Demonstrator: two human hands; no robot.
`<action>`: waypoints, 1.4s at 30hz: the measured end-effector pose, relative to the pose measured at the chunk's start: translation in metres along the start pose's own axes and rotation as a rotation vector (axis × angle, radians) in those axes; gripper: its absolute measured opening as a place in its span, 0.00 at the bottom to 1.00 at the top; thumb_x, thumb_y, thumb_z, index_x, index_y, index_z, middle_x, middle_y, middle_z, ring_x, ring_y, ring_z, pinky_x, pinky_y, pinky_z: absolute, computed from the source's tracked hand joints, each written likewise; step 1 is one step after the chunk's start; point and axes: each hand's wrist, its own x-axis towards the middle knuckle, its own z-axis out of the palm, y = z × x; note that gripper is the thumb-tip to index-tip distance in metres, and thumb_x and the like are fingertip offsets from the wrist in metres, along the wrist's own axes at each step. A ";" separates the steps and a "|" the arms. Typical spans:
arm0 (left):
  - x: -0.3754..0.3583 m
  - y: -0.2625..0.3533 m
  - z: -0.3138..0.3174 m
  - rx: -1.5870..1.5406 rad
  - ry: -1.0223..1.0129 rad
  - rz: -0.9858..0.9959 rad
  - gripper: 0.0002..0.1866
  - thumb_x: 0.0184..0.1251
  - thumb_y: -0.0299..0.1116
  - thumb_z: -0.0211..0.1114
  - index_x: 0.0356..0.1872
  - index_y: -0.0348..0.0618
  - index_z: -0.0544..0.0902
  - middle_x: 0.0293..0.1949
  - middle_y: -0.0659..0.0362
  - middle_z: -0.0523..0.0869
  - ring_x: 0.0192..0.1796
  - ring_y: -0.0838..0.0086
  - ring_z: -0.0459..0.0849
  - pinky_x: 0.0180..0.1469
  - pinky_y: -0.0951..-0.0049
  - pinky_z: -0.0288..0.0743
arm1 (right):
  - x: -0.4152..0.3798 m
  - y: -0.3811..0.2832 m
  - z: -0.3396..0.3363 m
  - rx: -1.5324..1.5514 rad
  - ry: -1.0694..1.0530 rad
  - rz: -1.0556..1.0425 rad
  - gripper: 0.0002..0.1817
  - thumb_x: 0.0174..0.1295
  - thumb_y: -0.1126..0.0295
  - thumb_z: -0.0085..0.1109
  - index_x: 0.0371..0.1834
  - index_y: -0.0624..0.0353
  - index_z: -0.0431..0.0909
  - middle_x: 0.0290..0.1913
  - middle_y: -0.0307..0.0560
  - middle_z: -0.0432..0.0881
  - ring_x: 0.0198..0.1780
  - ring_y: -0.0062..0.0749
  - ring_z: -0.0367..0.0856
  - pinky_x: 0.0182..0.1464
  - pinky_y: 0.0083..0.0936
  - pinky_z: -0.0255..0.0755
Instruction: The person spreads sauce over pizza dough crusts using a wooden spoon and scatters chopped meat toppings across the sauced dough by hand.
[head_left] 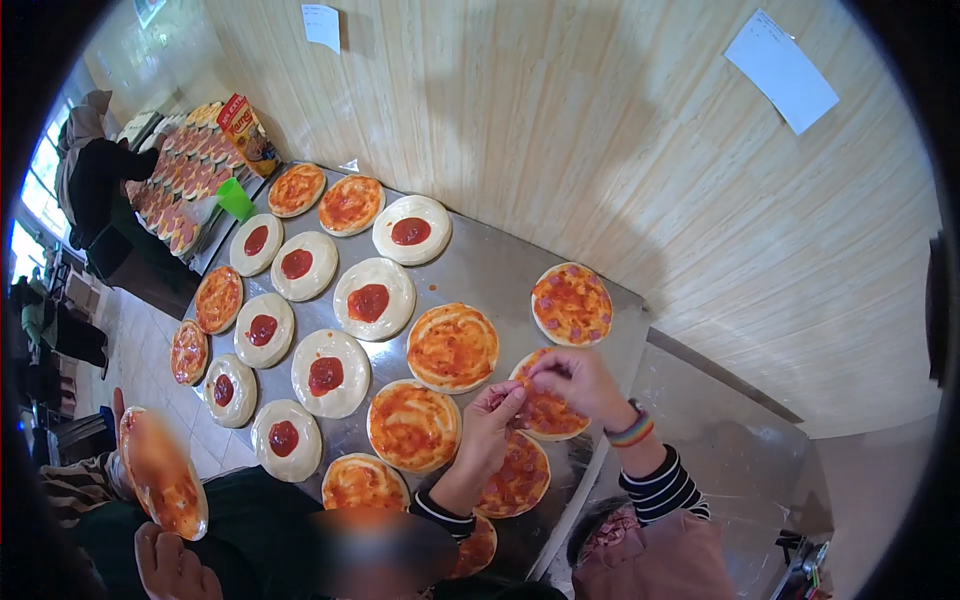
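My left hand [487,432] is curled closed with small pink ham pieces [493,401] at its fingers. Just to its right, my right hand [578,383], with a rainbow band at the wrist, has its fingertips pinched together; what they hold is too small to make out. Beneath them lies a sauced pizza base [556,417], partly covered by my right hand. A pizza with ham pieces [571,304] sits beyond it, and another ham-topped pizza [519,478] is beside my left wrist.
Several dough rounds with sauce blobs [325,374] and sauce-spread bases [452,347] cover the metal table [480,240]. At left, another person's hands hold a sauced base [160,480]. Farther back, a person [100,190] stands by many topped pieces, near a green cup [234,199].
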 end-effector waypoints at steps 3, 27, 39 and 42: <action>-0.007 0.005 0.006 -0.071 0.031 -0.035 0.09 0.62 0.29 0.54 0.43 0.41 0.74 0.34 0.62 0.80 0.33 0.79 0.77 0.34 0.81 0.72 | 0.016 0.027 -0.044 -0.083 0.342 0.032 0.05 0.51 0.77 0.56 0.30 0.66 0.77 0.27 0.42 0.80 0.30 0.22 0.78 0.36 0.18 0.71; 0.000 -0.005 0.010 -0.100 0.033 -0.011 0.06 0.58 0.26 0.59 0.36 0.42 0.75 0.33 0.61 0.79 0.34 0.77 0.78 0.35 0.78 0.73 | -0.013 -0.013 -0.008 0.139 -0.080 0.129 0.06 0.53 0.76 0.57 0.34 0.66 0.76 0.29 0.38 0.77 0.32 0.17 0.75 0.37 0.15 0.70; -0.001 -0.004 0.013 -0.132 -0.012 -0.018 0.12 0.62 0.29 0.54 0.46 0.38 0.70 0.42 0.56 0.78 0.42 0.74 0.78 0.43 0.75 0.73 | 0.018 0.029 -0.048 0.080 0.238 0.122 0.05 0.49 0.78 0.60 0.28 0.65 0.76 0.27 0.41 0.79 0.29 0.19 0.76 0.32 0.15 0.71; -0.010 0.007 0.011 -0.228 -0.065 -0.035 0.16 0.66 0.32 0.48 0.52 0.36 0.66 0.49 0.53 0.74 0.48 0.72 0.76 0.49 0.73 0.71 | 0.035 0.064 -0.078 -0.074 0.431 0.223 0.04 0.45 0.78 0.61 0.25 0.65 0.77 0.22 0.43 0.79 0.25 0.22 0.77 0.29 0.16 0.71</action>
